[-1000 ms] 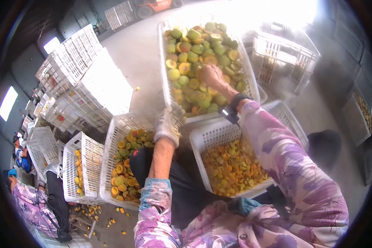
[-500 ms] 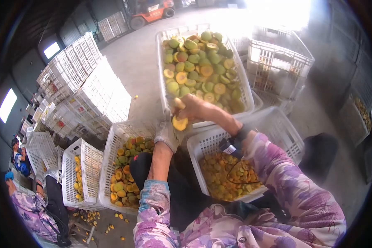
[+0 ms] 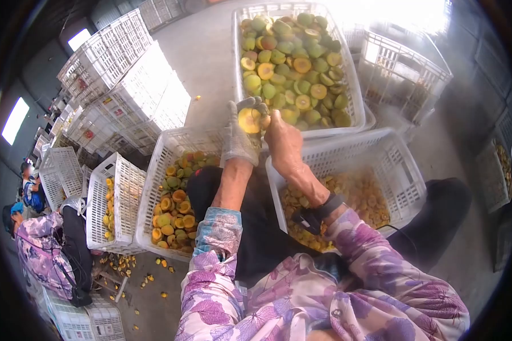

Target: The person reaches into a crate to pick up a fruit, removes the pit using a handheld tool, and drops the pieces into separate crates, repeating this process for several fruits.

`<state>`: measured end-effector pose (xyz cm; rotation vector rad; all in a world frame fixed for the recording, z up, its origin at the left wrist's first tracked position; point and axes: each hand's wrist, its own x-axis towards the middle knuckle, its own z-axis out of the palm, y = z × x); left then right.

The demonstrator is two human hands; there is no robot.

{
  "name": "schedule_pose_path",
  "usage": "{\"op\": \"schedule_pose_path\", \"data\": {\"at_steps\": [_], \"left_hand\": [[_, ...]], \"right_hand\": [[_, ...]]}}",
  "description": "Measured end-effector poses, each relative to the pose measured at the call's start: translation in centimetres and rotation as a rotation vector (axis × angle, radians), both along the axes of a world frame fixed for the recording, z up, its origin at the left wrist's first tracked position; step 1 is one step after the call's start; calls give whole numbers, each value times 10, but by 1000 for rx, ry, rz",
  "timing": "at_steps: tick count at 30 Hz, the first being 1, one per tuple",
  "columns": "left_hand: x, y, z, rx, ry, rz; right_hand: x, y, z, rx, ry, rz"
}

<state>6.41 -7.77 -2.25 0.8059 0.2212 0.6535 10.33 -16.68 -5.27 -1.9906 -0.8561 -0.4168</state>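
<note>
My left hand (image 3: 242, 139), in a pale work glove, is closed around a peach half (image 3: 248, 120) with its yellow cut face turned up. My bare right hand (image 3: 284, 142) is curled into a fist right beside it, thumb side at the fruit's edge; whatever it grips is hidden. Beyond both hands stands a white crate (image 3: 355, 108) heaped with green-yellow peaches, many cut in half. Under my right forearm, another white crate (image 3: 407, 165) holds small yellow-brown pieces. Left of my knee, a third crate (image 3: 145, 193) contains hollowed peach halves.
A narrower white crate (image 3: 128, 196) with yellow fruit stands farther left. Tall crate stacks (image 3: 136, 91) rise behind it, and more crates (image 3: 404, 71) stand at the right. Fruit scraps (image 3: 148, 278) lie on the floor. Another person (image 3: 48, 250) sits at the far left.
My right hand has moved from over the left hand to its right side, uncovering the peach half's cut face. The view has tilted down a little.
</note>
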Motion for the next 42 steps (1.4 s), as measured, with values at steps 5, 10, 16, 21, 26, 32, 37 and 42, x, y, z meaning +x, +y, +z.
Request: {"op": "schedule_pose_path", "data": {"at_steps": [5, 10, 16, 21, 26, 32, 37, 42], "left_hand": [[2, 9, -9, -17, 28, 29], [0, 9, -7, -99, 65, 95], [0, 7, -7, -88, 103, 183], [-13, 10, 1, 186, 156, 218], [-25, -13, 13, 722, 259, 380], [-21, -22, 14, 1103, 387, 182], [-16, -37, 4, 745, 252, -149], [-33, 24, 16, 115, 385, 392]], "right_hand": [[-4, 3, -6, -23, -56, 24], [-10, 8, -7, -151, 18, 42], [-9, 8, -18, -97, 197, 131], [-3, -7, 8, -83, 322, 571], [10, -19, 3, -192, 330, 601], [18, -61, 14, -265, 1251, 995], [47, -104, -9, -243, 1386, 1412], [60, -185, -71, -501, -116, 986]]}}
